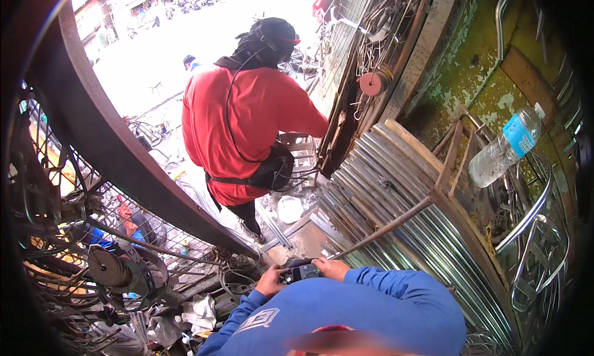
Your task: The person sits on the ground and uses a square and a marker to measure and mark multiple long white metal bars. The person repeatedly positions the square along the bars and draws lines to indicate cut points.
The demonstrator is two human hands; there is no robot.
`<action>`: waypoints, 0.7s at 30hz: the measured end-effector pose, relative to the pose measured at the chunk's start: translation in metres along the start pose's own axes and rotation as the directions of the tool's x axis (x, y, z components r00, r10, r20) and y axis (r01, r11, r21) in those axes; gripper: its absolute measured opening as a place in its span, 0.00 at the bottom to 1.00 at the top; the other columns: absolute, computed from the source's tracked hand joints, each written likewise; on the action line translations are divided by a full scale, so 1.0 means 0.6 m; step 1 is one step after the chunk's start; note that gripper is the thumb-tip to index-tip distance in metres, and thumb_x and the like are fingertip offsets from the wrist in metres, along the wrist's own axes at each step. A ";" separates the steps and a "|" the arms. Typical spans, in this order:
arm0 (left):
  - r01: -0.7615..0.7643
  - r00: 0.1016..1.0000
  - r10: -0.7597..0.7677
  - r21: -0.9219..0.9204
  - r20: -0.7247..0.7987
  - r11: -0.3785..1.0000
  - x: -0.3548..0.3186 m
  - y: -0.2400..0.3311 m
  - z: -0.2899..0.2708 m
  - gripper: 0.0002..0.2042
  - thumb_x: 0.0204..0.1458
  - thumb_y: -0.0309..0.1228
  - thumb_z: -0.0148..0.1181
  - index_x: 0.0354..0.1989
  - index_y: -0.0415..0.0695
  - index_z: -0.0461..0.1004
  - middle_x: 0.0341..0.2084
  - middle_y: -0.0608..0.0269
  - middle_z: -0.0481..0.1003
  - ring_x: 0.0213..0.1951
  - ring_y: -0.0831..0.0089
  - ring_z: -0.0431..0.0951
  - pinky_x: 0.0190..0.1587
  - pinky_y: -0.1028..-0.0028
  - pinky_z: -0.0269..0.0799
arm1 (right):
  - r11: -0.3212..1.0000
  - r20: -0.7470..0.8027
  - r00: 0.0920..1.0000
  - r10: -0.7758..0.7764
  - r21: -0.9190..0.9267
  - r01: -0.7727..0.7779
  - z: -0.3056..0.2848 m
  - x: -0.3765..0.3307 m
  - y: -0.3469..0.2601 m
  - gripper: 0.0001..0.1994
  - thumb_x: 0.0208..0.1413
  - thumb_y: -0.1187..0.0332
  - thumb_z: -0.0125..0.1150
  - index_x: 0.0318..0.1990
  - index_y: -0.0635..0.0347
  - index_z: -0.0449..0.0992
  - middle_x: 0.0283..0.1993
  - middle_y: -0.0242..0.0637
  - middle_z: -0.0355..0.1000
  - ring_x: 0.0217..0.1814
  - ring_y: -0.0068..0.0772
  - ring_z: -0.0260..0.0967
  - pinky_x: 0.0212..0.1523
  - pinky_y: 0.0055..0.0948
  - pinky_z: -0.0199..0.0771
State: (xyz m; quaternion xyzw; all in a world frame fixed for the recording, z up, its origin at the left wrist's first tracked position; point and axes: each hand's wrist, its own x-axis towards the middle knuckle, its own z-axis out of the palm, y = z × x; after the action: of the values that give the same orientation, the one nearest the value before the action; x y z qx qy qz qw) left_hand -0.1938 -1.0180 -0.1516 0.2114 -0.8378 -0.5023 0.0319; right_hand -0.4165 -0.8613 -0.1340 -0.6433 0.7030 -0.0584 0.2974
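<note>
Head view: left hand (270,281) and right hand (331,269), grips pinching a dark device (300,272).

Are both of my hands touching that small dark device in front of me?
Touching. The head view shows the left hand and right hand wrapped around the ends of the small dark device, no gap visible.

Clear plastic water bottle (506,147) at upper right, lying tilted among metal frames against the green wall, white cap toward upper right, blue label band (518,135) wrapped near the cap end. Small dark device (301,272) at lower centre, held between both hands; whether its face is a screen cannot be told.
</note>
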 end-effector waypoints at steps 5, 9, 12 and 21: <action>0.029 0.995 -0.034 0.045 0.096 0.999 0.001 -0.008 -0.021 0.28 0.40 0.45 0.66 0.50 0.45 0.75 0.45 0.48 0.71 0.47 0.52 0.74 0.50 0.64 0.69 | 0.997 0.031 0.997 0.071 -0.032 -0.070 0.014 0.031 -0.005 0.27 0.50 0.67 0.55 0.59 0.59 0.59 0.56 0.60 0.63 0.46 0.55 0.72 0.43 0.45 0.75; -0.024 0.973 -0.030 0.228 0.229 0.973 -0.008 -0.004 -0.047 0.23 0.48 0.49 0.59 0.50 0.51 0.76 0.45 0.45 0.72 0.44 0.51 0.76 0.47 0.61 0.72 | 0.997 -0.052 0.996 0.069 -0.022 -0.071 0.017 0.040 -0.004 0.26 0.47 0.69 0.58 0.56 0.57 0.61 0.56 0.56 0.63 0.47 0.55 0.72 0.43 0.45 0.74; 0.023 0.944 -0.153 0.404 0.292 0.914 -0.004 -0.006 -0.052 0.24 0.49 0.56 0.56 0.51 0.59 0.75 0.43 0.42 0.72 0.40 0.51 0.78 0.41 0.59 0.75 | 0.997 -0.024 0.997 0.076 0.026 -0.075 0.014 0.037 -0.003 0.24 0.47 0.68 0.59 0.53 0.58 0.62 0.52 0.53 0.64 0.45 0.56 0.72 0.42 0.46 0.74; 0.092 0.931 -0.036 -0.138 0.364 0.986 0.000 -0.069 -0.024 0.20 0.52 0.41 0.57 0.53 0.47 0.73 0.47 0.46 0.71 0.49 0.60 0.73 0.53 0.66 0.66 | 0.962 0.108 0.992 -0.063 0.271 0.032 0.016 0.048 0.046 0.32 0.39 0.71 0.65 0.57 0.58 0.61 0.54 0.53 0.61 0.57 0.56 0.62 0.56 0.43 0.65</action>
State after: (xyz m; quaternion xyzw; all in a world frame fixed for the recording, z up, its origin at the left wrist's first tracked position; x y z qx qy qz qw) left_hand -0.1765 -1.0466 -0.1802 0.1400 -0.7812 -0.5959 -0.1227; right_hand -0.4356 -0.8807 -0.1645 -0.6160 0.6548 -0.1230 0.4203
